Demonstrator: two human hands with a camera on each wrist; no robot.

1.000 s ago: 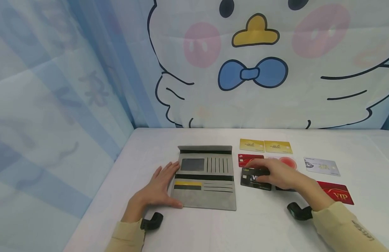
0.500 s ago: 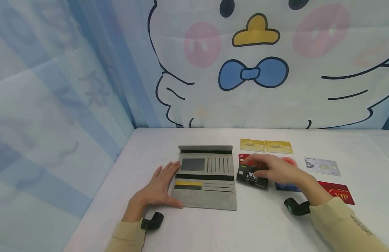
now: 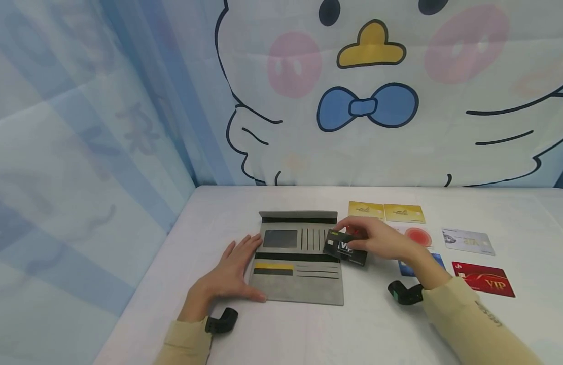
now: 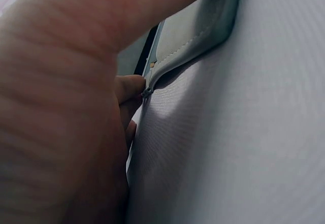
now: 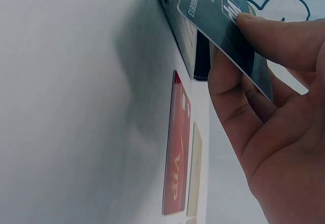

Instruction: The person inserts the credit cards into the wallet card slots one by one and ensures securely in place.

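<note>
A grey wallet [image 3: 296, 291] lies unfolded on the table, with card slots and a yellow-and-dark card showing in its lower half. My left hand [image 3: 230, 274] rests along its left edge, fingers spread and thumb at the lower left corner. With thumb and fingers my right hand [image 3: 377, 238] pinches a black VIP card [image 3: 341, 247], which overlaps the wallet's right side in the head view. In the right wrist view the black card [image 5: 223, 26] is tilted, thumb on its printed face and fingers behind it.
Right of the wallet lie two gold cards [image 3: 405, 213], a white card with a red circle [image 3: 417, 236], a silver card [image 3: 467, 241], a blue card [image 3: 407, 268] and a red VIP card [image 3: 484, 279]. A patterned curtain hangs behind the table.
My right hand has lifted the black card off the table and carried it left to the wallet's right side, uncovering the blue card. The left hand has stayed in place.
</note>
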